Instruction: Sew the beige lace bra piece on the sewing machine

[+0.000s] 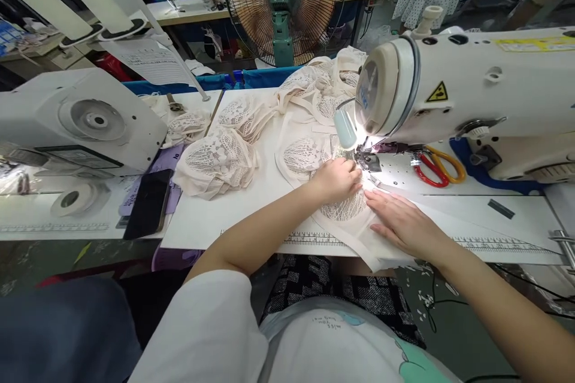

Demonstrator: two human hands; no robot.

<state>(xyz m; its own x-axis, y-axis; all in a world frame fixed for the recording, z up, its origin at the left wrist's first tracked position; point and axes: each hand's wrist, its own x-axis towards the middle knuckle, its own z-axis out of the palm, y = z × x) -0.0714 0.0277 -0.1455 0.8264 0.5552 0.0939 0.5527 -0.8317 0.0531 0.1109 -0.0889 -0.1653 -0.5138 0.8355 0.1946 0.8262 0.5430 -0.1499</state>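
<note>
A cream lace bra piece (344, 208) lies under the presser foot (366, 161) of a white sewing machine (471, 96). My left hand (336, 179) rests on the lace just left of the presser foot, its fingers curled and pinching the fabric edge. My right hand (402, 221) lies flat on the fabric in front of the needle, fingers stretched out and pressing it down. The machine's lamp lights the needle area brightly.
A heap of lace bra pieces (224, 155) covers the white table (211, 221) to the left and back. Red and yellow scissors (433, 169) lie under the machine arm. A black phone (148, 203) lies at left beside another machine (76, 119). A fan (283, 6) stands behind.
</note>
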